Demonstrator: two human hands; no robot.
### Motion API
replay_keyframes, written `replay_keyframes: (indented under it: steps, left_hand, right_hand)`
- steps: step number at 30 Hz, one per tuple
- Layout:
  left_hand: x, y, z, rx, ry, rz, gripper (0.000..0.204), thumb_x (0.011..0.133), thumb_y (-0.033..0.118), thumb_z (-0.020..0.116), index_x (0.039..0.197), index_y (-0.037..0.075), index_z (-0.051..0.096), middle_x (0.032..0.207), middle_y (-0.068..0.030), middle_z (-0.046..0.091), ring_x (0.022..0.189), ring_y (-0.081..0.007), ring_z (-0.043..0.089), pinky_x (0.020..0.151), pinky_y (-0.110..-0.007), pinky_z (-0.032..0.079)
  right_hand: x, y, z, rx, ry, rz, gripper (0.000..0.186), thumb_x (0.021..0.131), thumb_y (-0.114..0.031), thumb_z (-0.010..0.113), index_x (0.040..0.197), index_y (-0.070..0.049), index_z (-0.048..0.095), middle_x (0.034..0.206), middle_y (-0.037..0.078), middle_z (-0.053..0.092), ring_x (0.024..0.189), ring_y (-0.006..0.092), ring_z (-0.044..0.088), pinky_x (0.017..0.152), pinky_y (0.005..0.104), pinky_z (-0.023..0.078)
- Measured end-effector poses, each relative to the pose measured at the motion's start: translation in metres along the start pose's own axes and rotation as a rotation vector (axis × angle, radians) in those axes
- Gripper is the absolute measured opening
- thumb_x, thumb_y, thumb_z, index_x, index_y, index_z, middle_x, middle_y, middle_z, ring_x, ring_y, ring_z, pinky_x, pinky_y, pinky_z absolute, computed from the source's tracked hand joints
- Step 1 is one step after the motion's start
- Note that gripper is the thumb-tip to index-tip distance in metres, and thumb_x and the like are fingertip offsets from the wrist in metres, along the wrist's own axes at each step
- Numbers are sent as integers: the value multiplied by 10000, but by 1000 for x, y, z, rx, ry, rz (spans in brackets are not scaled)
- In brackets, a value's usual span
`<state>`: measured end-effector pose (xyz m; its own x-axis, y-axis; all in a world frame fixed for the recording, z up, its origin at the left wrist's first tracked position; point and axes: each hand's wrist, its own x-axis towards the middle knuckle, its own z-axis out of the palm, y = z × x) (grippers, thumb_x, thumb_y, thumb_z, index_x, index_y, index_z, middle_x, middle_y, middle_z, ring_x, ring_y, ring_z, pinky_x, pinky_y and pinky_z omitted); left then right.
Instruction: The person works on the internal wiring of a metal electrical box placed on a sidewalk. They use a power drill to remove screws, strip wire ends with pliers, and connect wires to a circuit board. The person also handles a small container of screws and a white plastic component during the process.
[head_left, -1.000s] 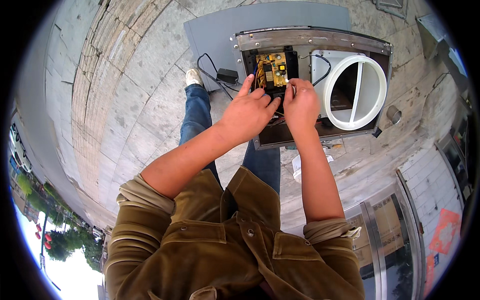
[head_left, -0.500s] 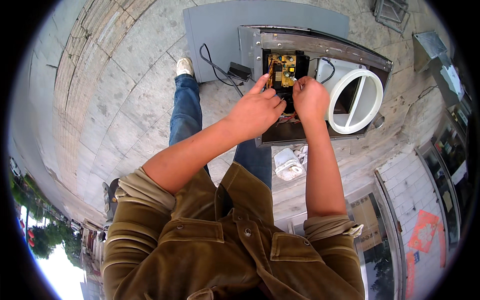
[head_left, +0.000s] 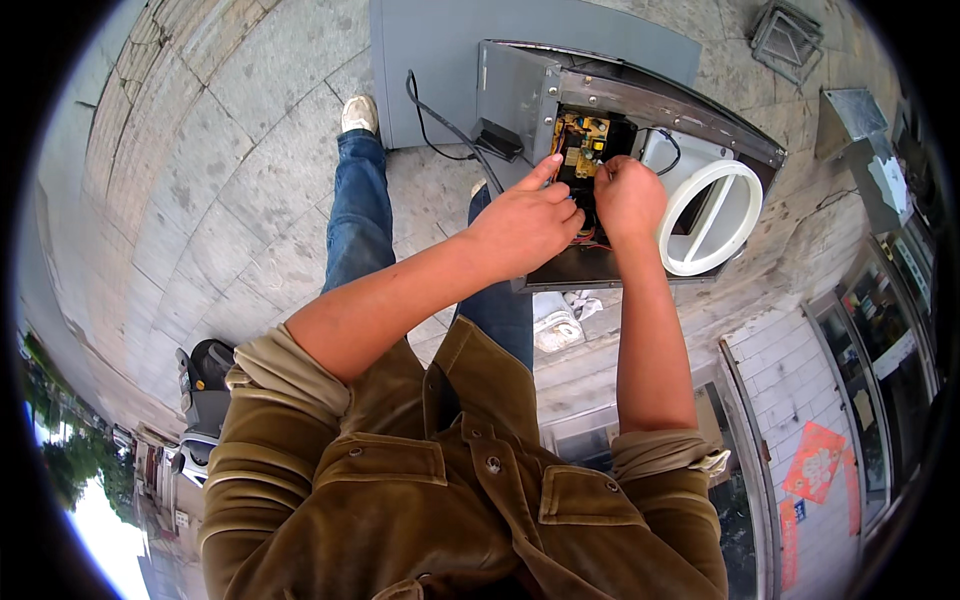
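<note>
We see the left hand (head_left: 520,225) and the right hand (head_left: 625,195) deep in an open metal box (head_left: 600,150), just by the yellow circuit board (head_left: 580,135) inside it. The fingers are curled among the wires (head_left: 590,238), but we cannot tell what they hold. The box sits outside on a grey mat (head_left: 440,50) over a stone floor (head_left: 220,150), with a white ring (head_left: 712,218) beside the board.

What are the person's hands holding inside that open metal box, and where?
It cannot be told: both the left hand and right hand press at the wiring below the yellow circuit board, fingers hiding any grip.
</note>
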<state>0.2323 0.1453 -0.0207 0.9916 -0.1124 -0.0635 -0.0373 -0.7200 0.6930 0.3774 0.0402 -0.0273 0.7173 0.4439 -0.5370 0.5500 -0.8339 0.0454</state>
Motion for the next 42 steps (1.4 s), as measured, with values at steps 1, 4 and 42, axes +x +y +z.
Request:
replay_keyframes:
  steps: [1,4,42]
  left_hand:
    - [0,-1,0,-2,2,0,247,843,118,566,1052,71,688,806,-3,592,958,-169,587,1179,-482,260]
    - [-1,-1,1,-13,13,-2,232,843,117,564,1033,75,690,803,-2,592,947,-170,586,1177,-482,265]
    - [-3,-5,2,-19,5,21,275,815,125,594,1068,94,696,890,25,633,1006,-152,577,1176,-496,264]
  right_hand:
    - [0,-2,-1,-13,-7,-1,176,833,-227,636,777,-81,717,785,162,700,754,351,686,673,449,549]
    - [2,-6,-4,-78,-33,-12,174,837,-222,632,769,-83,713,784,154,704,758,343,692,674,440,554]
    - [4,18,-43,172,448,-289,229,862,-94,636,1076,-37,698,937,136,685,846,337,663,727,416,543]
